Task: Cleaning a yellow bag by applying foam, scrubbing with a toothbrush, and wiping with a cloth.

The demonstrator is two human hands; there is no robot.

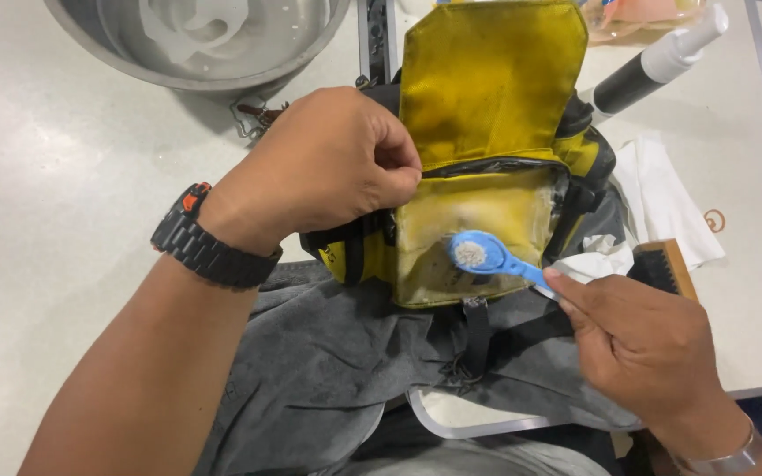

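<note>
On the pale worktop lies a small yellow bag with black trim, its flap thrown open and standing up toward the far edge, the front pocket facing the person. Under the bag and hanging off the near edge is a crumpled grey cloth. The left hand, a black watch on its wrist, rests on the bag's left side, its grip pressed together and pinching the pocket's upper edge just below the flap. The right hand, a metal bangle at the wrist, pinches the handle of a blue brush; the round head with its pale bristles faces up and sits against the stained yellow pocket front. Just beside the right hand is a wooden brush with dark bristles, lying partly on a white cloth. Farther back, a black and white bottle lies tilted by the bag's right side, and a steel bowl holding cloudy water sits at the far left, well apart from both hands.
</note>
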